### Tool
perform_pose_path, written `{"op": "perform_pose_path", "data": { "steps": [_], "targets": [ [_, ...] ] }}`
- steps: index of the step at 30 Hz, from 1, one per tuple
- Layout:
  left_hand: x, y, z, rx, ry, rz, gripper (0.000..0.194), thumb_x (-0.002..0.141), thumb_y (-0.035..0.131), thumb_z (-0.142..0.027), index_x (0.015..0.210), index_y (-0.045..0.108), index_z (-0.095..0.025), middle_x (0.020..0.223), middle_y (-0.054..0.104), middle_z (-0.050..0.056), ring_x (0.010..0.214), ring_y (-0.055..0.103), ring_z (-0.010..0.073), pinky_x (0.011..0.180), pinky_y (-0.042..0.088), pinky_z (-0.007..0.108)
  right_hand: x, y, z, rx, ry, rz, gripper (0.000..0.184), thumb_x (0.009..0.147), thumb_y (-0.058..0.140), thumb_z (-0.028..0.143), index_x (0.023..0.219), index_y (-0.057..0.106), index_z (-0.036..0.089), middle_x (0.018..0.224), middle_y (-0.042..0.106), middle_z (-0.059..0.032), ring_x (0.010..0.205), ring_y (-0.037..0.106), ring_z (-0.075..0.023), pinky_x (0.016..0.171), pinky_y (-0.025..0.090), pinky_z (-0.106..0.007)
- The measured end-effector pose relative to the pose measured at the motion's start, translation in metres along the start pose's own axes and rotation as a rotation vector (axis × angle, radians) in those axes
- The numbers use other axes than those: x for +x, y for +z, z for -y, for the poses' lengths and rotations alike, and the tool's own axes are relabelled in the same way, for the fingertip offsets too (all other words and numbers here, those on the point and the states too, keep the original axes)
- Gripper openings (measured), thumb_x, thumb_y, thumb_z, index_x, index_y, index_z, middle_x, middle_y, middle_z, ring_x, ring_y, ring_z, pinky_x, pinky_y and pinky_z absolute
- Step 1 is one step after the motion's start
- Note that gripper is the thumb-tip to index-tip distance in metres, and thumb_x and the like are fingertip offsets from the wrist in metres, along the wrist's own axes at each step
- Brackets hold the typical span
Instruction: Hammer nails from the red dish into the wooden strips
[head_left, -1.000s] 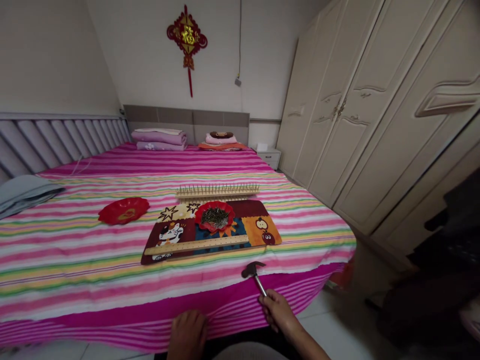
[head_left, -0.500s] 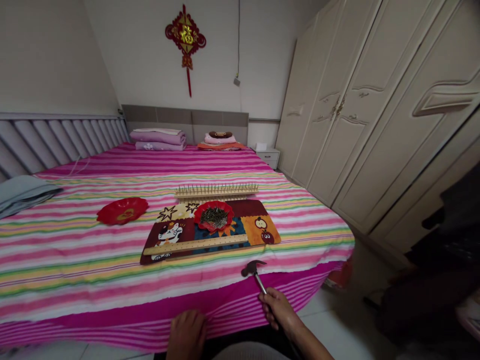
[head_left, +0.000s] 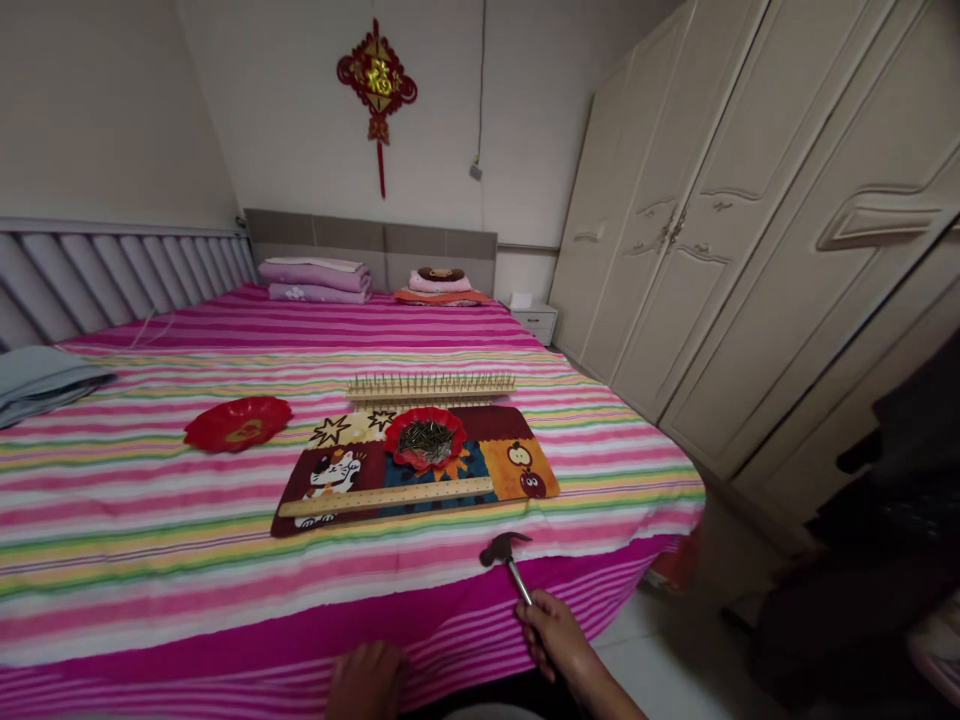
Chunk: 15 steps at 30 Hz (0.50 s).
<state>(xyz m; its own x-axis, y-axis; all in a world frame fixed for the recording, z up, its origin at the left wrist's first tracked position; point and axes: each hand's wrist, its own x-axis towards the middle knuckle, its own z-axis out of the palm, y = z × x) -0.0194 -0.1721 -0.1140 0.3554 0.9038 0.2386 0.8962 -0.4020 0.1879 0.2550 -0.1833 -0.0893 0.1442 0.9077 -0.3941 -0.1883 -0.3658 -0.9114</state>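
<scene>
1. Hammer location: the claw hammer (head_left: 504,549) is at the near edge of the bed (head_left: 247,640), nearer the viewer than the mat (head_left: 487,420); contact between head and cover cannot be confirmed.
2. Right hand (head_left: 553,630): fingers are closed around the handle. The head points away from the body.
3. Left hand (head_left: 367,678): positioned at the bed's near edge. Its fingertips are hidden, so whether it grips the cover cannot be told.
4. Handling: expect a rigid, head-heavy tool. Hold it low on the handle (the bare metal shank probably offers less friction).
5. Wooden strip (head_left: 390,495): lies along the mat's near edge, starting by the near left corner. Likely light and stiff; take it by its ends.
6. Nails (head_left: 426,440): heaped in a red bowl (head_left: 456,430) near the mat's far edge. Likely hard and sharp; pinch them singly by the shank.
7. Markings: the wall ornament (head_left: 379,85) bears a gold character, apparently 福. No brand is legible on the hammer.
</scene>
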Motion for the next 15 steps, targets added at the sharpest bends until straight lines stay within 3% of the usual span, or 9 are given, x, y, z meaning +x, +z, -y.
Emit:
{"op": "perform_pose_path", "data": {
  "steps": [8,15],
  "targets": [
    [0.0,0.003,-0.004,0.037,0.013,-0.01,0.027,0.083,0.04,-0.012,0.075,0.064,-0.022,0.075,0.064,0.003,0.072,0.053,0.0175,0.071,0.028,0.034,-0.003,0.005,0.006,-0.047,0.004,-0.045,0.027,0.061,0.06,0.039,0.061,0.041,0.021,0.036,0.039,0.0134,0.023,0.027,-0.0015,0.021,0.015,-0.013],
    [0.007,-0.005,-0.009,-0.05,0.011,0.132,0.025,0.079,0.043,-0.01,0.078,0.064,-0.023,0.078,0.064,0.003,0.077,0.054,0.0176,0.074,0.029,0.033,-0.018,0.008,0.035,0.045,-0.015,-0.095,0.026,0.064,0.062,0.038,0.063,0.042,0.021,0.037,0.038,0.0137,0.024,0.026,-0.0008,0.024,0.015,-0.013]
  ]
}}
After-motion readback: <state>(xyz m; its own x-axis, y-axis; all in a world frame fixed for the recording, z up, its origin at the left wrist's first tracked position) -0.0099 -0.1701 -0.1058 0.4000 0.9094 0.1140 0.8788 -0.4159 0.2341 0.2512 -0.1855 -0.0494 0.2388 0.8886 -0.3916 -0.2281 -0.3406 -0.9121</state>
